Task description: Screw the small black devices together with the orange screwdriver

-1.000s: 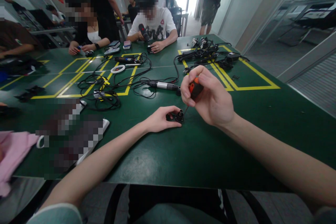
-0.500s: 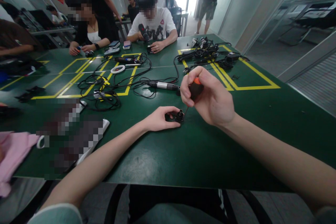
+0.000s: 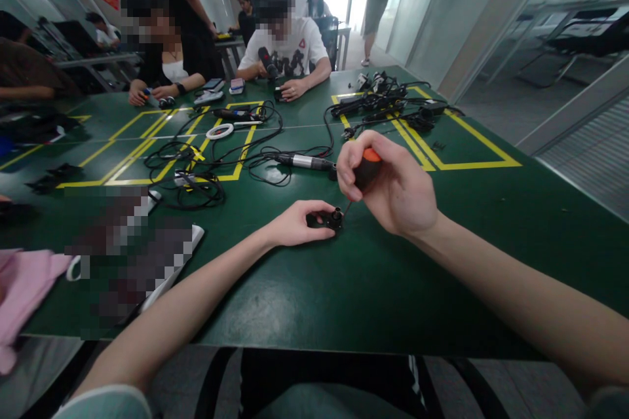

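My left hand [image 3: 293, 225] rests on the green table [image 3: 373, 288] and pinches a small black part [image 3: 328, 218] with a short round socket on top. My right hand [image 3: 393, 186] is closed around a screwdriver with an orange and black handle [image 3: 367, 167]. Its thin shaft slants down to the right side of the black part. Both forearms reach in from the near edge.
A silver and black tool [image 3: 304, 160] lies behind my hands among tangled black cables [image 3: 196, 163]. More cables and adapters [image 3: 388, 101] sit inside yellow tape boxes at the far right. Pixelated objects and pink cloth [image 3: 22, 291] lie at the left. Other people sit across the table.
The orange handle has turned in my right hand, and the hand has shifted slightly. My left hand keeps holding the black part in the same place.
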A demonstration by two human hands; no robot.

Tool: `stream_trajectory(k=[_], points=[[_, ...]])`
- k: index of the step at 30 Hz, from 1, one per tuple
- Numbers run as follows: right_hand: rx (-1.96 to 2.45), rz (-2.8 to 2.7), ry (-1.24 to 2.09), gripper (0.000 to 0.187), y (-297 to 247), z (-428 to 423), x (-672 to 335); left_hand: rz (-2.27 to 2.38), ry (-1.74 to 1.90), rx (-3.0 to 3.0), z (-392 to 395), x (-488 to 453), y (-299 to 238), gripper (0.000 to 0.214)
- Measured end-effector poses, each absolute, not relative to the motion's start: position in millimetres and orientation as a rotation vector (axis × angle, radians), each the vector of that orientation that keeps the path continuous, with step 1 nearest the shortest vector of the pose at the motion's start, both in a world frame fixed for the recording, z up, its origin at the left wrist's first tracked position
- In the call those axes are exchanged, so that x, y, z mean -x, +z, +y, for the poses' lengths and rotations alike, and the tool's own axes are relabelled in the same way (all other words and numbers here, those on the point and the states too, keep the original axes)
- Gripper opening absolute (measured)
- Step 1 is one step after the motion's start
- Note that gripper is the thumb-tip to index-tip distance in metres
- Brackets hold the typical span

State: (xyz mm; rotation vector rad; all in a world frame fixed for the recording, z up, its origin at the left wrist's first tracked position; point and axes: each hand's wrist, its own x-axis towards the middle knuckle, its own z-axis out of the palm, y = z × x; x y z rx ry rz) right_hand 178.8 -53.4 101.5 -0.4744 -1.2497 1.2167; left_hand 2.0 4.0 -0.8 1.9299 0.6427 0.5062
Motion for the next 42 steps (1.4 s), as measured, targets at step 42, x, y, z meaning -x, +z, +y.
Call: stream_trajectory(k=[42], points=[[0.470, -1.225, 1.230, 0.027, 100.8, -54.8, -179.6, 0.657, 0.556, -1.907, 2.1, -4.1, -2.9, 0.042]])
